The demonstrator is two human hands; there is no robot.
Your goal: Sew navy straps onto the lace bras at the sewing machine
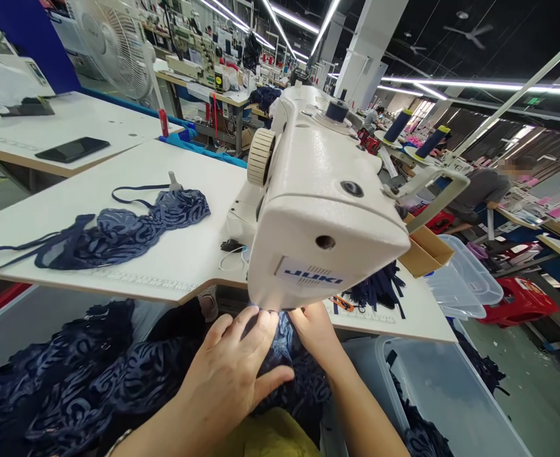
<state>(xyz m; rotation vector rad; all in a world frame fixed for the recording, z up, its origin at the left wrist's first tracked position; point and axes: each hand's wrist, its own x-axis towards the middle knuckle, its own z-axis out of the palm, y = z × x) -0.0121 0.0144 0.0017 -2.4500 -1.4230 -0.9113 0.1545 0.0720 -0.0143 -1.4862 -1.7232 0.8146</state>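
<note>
A white sewing machine (327, 228) stands in front of me, its head hiding the needle area. Navy lace fabric (280, 346), patterned like the bras nearby, runs from under the head down to my lap. My left hand (235, 365) lies on it palm down, fingers stretched toward the needle area and thumb held apart. On the right edge of the same lace, my right hand (315, 330) is closed, with its fingertips partly hidden by the machine head. A finished-looking navy bra (132, 228) with straps rests on the table to the left.
More navy lace bras (80, 374) fill a bin at lower left. Dark strips (378, 289) and orange-handled snips (341, 303) lie right of the machine. A clear plastic bin (451, 393) stands lower right, and a phone (73, 150) lies on the far left table.
</note>
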